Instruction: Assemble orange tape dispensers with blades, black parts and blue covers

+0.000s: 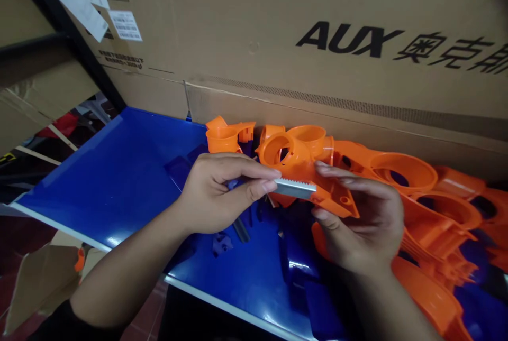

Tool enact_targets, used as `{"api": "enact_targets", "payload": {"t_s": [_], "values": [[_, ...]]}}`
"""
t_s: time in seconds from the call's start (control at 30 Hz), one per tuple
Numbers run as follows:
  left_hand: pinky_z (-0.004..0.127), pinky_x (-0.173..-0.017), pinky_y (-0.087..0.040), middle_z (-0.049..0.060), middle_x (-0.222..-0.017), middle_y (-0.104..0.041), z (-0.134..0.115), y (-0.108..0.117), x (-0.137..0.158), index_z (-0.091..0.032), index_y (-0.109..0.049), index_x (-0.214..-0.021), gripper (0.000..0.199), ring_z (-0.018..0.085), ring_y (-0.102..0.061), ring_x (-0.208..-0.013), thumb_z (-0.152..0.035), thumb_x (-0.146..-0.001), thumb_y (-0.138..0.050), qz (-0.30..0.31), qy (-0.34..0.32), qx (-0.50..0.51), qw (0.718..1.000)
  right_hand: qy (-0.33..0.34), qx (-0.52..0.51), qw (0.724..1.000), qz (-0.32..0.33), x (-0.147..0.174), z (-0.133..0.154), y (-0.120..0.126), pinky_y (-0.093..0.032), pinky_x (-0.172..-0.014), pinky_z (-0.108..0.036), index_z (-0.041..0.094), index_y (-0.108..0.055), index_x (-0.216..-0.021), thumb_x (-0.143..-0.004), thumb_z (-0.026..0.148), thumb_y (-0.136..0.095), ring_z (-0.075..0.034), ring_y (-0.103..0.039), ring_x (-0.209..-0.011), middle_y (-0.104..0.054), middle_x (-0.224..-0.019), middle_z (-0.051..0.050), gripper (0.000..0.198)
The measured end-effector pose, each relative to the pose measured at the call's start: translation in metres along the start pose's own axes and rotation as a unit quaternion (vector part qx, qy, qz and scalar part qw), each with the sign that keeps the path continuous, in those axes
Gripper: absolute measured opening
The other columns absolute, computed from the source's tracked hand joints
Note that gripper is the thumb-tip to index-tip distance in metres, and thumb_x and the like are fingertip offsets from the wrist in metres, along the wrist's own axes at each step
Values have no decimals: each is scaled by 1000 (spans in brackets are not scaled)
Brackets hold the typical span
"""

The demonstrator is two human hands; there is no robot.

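Pinched between the thumb and index finger of my left hand [216,193] is a short metal serrated blade [296,189], its toothed edge facing up. The blade's far end lies across an orange plastic part [333,202]; I cannot tell whether it touches. My right hand [371,224] is closed around that part, with the thumb below and the fingers above. Below my left hand, a small dark blue piece [222,244] and a dark strip [241,230] lie on the blue tabletop [103,172].
More orange plastic housings [400,172] with round openings are piled along the back and right. A large cardboard box [238,29] forms a wall behind the table. An open carton [43,283] stands below the table's left edge.
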State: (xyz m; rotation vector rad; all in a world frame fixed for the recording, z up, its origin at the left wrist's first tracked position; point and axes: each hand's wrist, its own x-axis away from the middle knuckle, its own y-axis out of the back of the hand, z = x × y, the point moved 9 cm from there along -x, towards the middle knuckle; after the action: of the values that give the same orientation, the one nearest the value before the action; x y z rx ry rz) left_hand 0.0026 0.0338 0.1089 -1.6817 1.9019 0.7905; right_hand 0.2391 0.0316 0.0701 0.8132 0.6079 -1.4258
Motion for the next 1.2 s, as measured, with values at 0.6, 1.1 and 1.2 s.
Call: {"api": "enact_targets", "payload": {"t_s": [0.6, 1.1, 1.2], "values": [[30, -74, -68, 6, -92, -87, -8, -3, 2, -25, -87, -106, 14, 18, -82, -80, -18, -94, -84, 7, -52, -34, 998, -22, 2, 999, 33, 0, -3, -6, -60, -116, -63, 29, -69, -125, -84, 24, -93, -34, -77, -125, -80, -130, -8, 47], [36, -84, -69, 6, -98, -87, -20, -6, 5, -23, -82, -114, 36, 20, -85, -90, 1, -93, -65, 64, -193, -83, 976, -10, 24, 999, 46, 1, 0, -11, -64, -109, -58, 30, -70, -127, -82, 17, -93, -32, -78, -120, -79, -128, -8, 52], [37, -84, -69, 5, -98, -87, -19, -6, 4, -25, -82, -114, 35, 21, -85, -89, -1, -93, -67, 62, -197, -93, 974, -16, 30, 999, 41, 2, -1, -10, -64, -109, -59, 31, -70, -127, -83, 19, -93, -33, -78, -120, -79, -129, -8, 51]]}}
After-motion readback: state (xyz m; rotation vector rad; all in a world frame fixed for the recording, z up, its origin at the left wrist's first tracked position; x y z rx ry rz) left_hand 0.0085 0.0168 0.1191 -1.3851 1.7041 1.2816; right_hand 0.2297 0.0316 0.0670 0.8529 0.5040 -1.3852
